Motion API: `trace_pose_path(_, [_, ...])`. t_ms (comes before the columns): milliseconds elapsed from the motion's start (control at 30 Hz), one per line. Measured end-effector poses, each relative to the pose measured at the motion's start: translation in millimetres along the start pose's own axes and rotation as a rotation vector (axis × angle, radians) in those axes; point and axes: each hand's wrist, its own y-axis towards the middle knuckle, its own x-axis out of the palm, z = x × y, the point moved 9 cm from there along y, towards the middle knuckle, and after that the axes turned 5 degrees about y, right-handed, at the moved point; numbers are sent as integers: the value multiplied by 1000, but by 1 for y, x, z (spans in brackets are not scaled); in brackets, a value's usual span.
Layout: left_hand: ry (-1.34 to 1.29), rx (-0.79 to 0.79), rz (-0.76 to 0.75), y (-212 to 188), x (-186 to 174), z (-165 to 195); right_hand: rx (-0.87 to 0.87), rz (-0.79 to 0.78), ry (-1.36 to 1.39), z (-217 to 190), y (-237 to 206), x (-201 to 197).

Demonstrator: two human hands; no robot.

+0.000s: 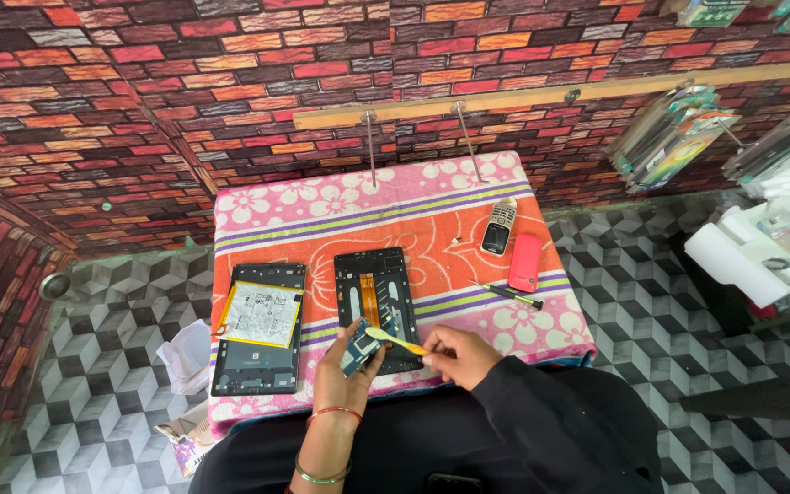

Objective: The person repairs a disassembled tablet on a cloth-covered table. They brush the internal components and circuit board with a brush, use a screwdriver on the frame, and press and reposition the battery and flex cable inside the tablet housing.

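Both hands grip — left hand [345, 361] a circuit board [361, 345], right hand [457, 352] a yellow brush [397, 340].

On the towel [368, 215] over the table, an opened tablet [259, 327] lies left and a frame [375, 297] beside it at centre. A screwdriver [511, 294] lies right; behind it a keypad phone [500, 225] and case [525, 262] lie side by side.

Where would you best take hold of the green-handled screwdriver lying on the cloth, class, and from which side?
Probably at the handle's middle, coming down from above. The green-handled screwdriver lies flat on the patterned cloth, apart from the pink phone, its thin tip toward the open tablet frame. A pinch across the handle's width suits its slim shape.
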Motion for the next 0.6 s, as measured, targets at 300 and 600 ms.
trace_pose_path(300, [-119,14,6,1,1,4,-186,135,-113,-31,-6,2])
trace_pose_path(600, [-129,30,-30,-7,10,10,-232,15,-130,-37,-13,39])
